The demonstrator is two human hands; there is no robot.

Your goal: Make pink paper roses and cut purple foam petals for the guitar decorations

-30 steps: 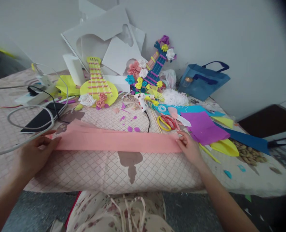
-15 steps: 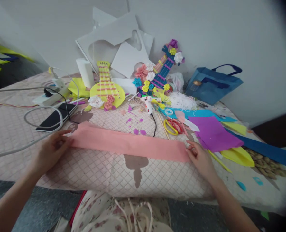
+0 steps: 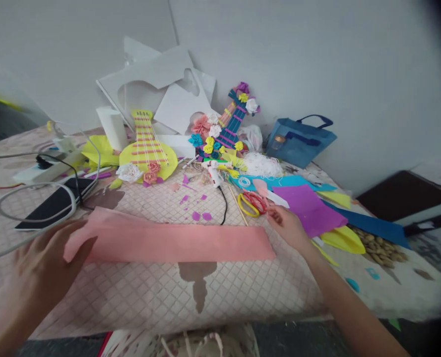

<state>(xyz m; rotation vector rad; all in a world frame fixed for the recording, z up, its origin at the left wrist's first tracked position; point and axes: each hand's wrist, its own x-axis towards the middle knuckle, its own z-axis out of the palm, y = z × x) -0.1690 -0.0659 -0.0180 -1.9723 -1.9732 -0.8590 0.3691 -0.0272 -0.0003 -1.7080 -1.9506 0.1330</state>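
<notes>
A long folded strip of pink crepe paper [image 3: 175, 243] lies across the front of the table. My left hand [image 3: 43, 263] holds its left end, thumb on top and fingers behind. The upper layer lifts a little there. My right hand [image 3: 285, 225] is off the strip, above its right end, with fingers curled beside the scissors with red handles [image 3: 256, 202]. Whatever those fingertips grip is too small to make out. Scissors with yellow handles [image 3: 247, 206] lie just left of them, near a thin wooden stick [image 3: 238, 204].
Behind the strip are a white glue gun [image 3: 213, 174], a yellow paper guitar [image 3: 149, 157] and a flower-covered blue guitar [image 3: 232, 124]. Purple paper [image 3: 309, 208] and a blue bag [image 3: 300, 144] are at right. Cables and a power strip [image 3: 47, 171] crowd the left.
My right hand has let go of the strip's right end and moved up to the scissors. My left hand has shifted left and nearer, still at the strip's left end. The view has turned right.
</notes>
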